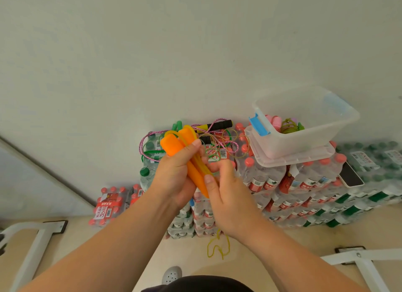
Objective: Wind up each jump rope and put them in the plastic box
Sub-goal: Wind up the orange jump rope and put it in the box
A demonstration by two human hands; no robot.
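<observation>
My left hand [174, 174] grips the two orange handles [174, 145] of a jump rope, held side by side. My right hand [226, 189] pinches that rope's yellow cord [201, 163] against the handles; a loose end of the cord [217, 246] dangles down to the floor. The clear plastic box [309, 126] with blue latches stands tilted on its lid at the right, with wound ropes, pink and green handles among them, inside. More loose ropes [215, 137], pink, green and one with black-yellow handles, lie tangled on the bottle packs behind my hands.
Shrink-wrapped packs of water bottles [304, 183] are stacked against a white wall. A phone [351, 175] lies on the packs at the right. White metal frame legs [37, 246] stand on the floor at both sides. My shoe [171, 274] shows below.
</observation>
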